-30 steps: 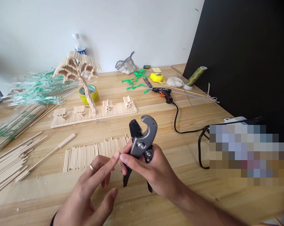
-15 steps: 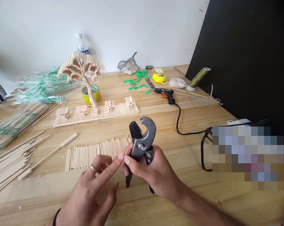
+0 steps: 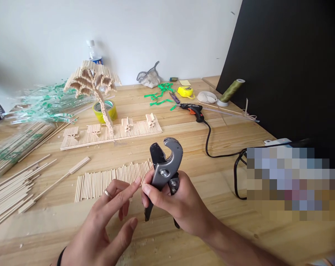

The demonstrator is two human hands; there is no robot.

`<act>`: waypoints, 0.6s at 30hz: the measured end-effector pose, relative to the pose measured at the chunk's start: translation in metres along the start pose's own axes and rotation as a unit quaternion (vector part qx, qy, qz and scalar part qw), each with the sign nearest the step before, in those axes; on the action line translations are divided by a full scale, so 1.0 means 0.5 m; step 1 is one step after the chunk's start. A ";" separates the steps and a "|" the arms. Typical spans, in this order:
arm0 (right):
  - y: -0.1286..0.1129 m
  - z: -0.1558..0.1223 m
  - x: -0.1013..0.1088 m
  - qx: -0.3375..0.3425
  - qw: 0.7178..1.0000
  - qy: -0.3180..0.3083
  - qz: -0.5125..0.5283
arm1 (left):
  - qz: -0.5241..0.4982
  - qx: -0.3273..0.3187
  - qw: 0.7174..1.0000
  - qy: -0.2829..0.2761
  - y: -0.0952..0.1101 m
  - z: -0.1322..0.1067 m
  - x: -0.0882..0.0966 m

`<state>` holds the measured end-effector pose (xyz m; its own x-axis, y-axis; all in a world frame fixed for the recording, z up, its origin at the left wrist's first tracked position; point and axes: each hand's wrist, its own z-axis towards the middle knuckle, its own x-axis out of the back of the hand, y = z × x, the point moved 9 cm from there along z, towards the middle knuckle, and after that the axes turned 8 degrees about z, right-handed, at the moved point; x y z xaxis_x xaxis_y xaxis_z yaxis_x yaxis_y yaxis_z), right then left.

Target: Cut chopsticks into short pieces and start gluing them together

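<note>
My right hand (image 3: 178,203) is closed round the handles of a grey and black cutter (image 3: 164,168), held upright with its hooked jaw open at the top. My left hand (image 3: 106,221) is open, fingers spread, a ring on one finger; its index fingertip reaches toward the cutter's pivot and the right thumb. Just behind both hands lies a flat row of short cut wooden sticks (image 3: 112,179) on the wooden table (image 3: 212,166).
A stick-built model with a tree (image 3: 92,83) stands on a stick base (image 3: 112,133). Long sticks (image 3: 9,190) and wrapped bundles (image 3: 31,111) lie left. Yellow tape roll (image 3: 105,111), glue gun (image 3: 193,109) with black cord, green thread spool (image 3: 231,90) and a dark panel (image 3: 289,66) are right.
The view shifted slightly. My left fingers spread a little wider, the index tip staying near the cutter. The right hand keeps its grip.
</note>
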<state>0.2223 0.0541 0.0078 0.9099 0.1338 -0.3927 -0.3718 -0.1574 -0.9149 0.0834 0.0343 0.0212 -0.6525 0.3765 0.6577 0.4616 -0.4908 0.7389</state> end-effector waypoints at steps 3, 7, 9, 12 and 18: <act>-0.003 0.001 0.003 0.019 1.000 -0.002 -0.004 | -0.051 0.019 0.999 -0.005 -0.004 -0.005 0.000; -0.002 0.001 0.008 0.024 1.000 0.004 -0.008 | -0.084 0.024 0.996 -0.013 -0.002 -0.008 -0.002; 0.000 0.001 0.007 0.021 1.000 0.005 -0.013 | -0.077 0.022 0.997 -0.008 -0.001 -0.006 0.000; 0.001 0.001 0.008 0.020 1.000 0.006 -0.011 | -0.036 0.011 0.999 0.001 0.002 -0.002 0.002; 0.004 0.001 0.011 0.012 1.000 0.011 -0.009 | 0.055 -0.041 0.998 0.010 0.014 -0.003 -0.001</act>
<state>0.2263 0.0551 0.0039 0.9201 0.1138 -0.3748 -0.3600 -0.1313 -0.9237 0.0861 0.0298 0.0257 -0.6129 0.3023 0.7300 0.4803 -0.5911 0.6480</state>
